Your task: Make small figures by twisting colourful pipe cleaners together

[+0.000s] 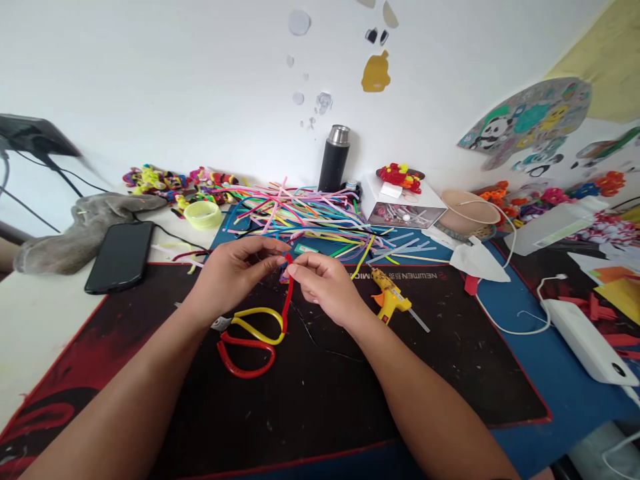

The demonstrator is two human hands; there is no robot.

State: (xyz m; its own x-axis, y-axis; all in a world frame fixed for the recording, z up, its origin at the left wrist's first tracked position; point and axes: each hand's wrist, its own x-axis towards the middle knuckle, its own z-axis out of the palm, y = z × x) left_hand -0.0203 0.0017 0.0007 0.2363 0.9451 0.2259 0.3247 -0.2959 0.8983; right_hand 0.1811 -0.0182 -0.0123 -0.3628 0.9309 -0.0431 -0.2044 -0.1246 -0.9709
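Near you, smooth scissors [246,341] lie on the dark mat [350,407]. Just past them, your left hand [235,273] and right hand [323,283] pinch a soft red fuzzy stick [288,303], fingertips almost together; it hangs down between them. Its top is mostly hidden, so its shape there is hard to tell. You seem to be bending it; the next move likely needs small, steady pinches. Beyond sit a yellow glue gun [390,298] and a pile of thin, bright sticks [300,210].
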